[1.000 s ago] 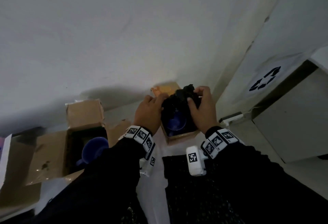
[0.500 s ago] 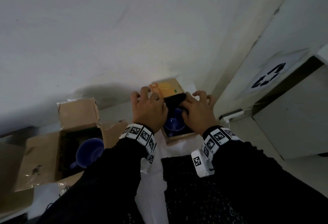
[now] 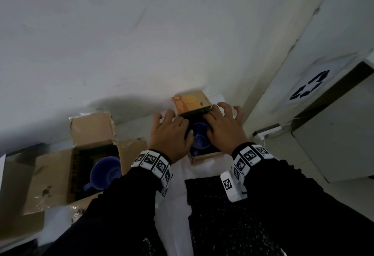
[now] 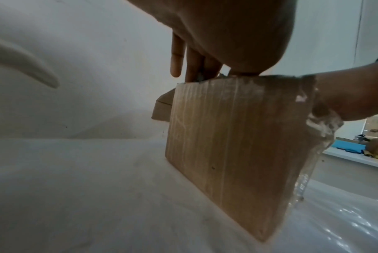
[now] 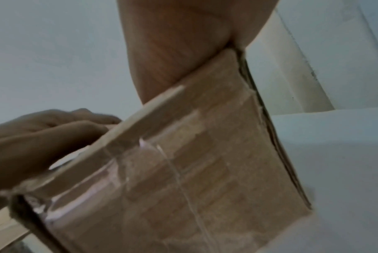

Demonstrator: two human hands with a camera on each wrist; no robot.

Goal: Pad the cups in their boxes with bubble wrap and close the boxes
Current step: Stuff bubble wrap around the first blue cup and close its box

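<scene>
Nearest the person, a dark sheet of bubble wrap [image 3: 218, 211] lies flat on the white table [image 3: 178, 174], just short of the small cardboard box [image 3: 204, 155]. Both hands sit on that box's open top: the left hand [image 3: 172, 134] spreads its fingers over the left rim, the right hand [image 3: 222, 128] spreads over the right rim and far edge, neither pinching anything that shows. Between them a blue cup [image 3: 199, 138] stands inside, dark padding around it. The box's orange printed flap [image 3: 192, 101] stands up against the wall. Off to the left, a larger open cardboard box [image 3: 52, 166] holds a second blue mug [image 3: 105, 172].

The cup is probably ceramic, hard and breakable; the wrap is soft and springy. The thin cardboard would crease easily, so flaps are best taken at their free edges.
</scene>
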